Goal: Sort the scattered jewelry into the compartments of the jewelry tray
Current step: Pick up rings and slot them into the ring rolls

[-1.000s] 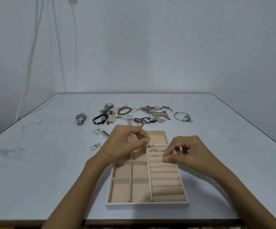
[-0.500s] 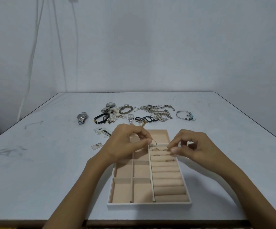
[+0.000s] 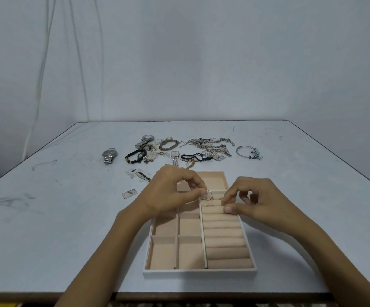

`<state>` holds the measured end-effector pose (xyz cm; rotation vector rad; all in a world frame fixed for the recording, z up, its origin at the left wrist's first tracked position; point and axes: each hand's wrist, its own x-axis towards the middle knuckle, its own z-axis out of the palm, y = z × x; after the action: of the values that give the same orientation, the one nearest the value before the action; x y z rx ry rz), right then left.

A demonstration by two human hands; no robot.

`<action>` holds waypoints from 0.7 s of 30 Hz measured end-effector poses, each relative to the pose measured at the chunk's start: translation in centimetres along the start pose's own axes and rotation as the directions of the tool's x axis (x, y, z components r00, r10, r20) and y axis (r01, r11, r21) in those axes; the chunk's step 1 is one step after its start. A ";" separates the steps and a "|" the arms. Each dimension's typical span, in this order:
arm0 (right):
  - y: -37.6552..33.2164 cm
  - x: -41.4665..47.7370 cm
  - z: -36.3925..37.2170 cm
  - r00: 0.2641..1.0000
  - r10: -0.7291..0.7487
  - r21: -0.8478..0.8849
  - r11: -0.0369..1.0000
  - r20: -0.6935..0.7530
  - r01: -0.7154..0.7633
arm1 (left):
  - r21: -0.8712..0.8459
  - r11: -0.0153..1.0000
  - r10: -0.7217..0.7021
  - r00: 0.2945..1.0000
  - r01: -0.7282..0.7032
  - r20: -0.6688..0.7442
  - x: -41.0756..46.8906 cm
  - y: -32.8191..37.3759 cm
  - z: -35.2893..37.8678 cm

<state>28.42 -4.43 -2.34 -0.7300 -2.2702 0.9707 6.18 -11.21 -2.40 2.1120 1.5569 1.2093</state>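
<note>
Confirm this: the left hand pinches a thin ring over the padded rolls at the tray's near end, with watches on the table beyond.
Wrong end. The head view shows the left hand pinching the ring over the padded rolls at the far end of the tray, not the near one. The watches do lie on the table beyond.

Moderately bright, soft and even, with a cool bluish cast, seemingly from overhead. Faint diffuse shadows on the table [image 3: 68,229] under both forearms, nearer than the grip of the left hand [image 3: 170,193] on the ring [image 3: 208,194]. Small glints on the steel watch [image 3: 108,154] beyond and left of the grip. Sharp around the grip, softer and smeared in the tangled chains [image 3: 210,147] beyond; wide-angle stretch toward the lower corners.
</note>
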 end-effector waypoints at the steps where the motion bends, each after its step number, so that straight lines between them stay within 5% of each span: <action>1: 0.0 0.0 0.0 1.000 -0.005 0.000 1.000 0.000 0.005 | 0.000 1.000 0.002 1.000 -0.002 0.005 0.0 0.0 0.0; 8: 0.1 0.0 0.1 1.000 0.002 0.019 1.000 -0.013 -0.002 | 0.081 0.995 0.056 0.997 -0.060 0.045 -0.1 0.8 0.3; 14: 2.1 -0.9 -0.7 0.960 0.104 -0.133 0.981 -0.260 -0.143 | 0.167 0.977 0.115 0.988 -0.131 0.102 -0.2 1.0 0.4; 21: 2.9 -2.1 0.1 0.956 0.291 -0.488 0.838 0.022 -0.244 | 0.215 0.953 0.180 0.971 -0.212 0.159 -0.2 1.3 0.5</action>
<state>30.57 -4.14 -5.15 -1.2668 -2.5741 0.5554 7.43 -11.74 -2.01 2.4926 1.5193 0.9527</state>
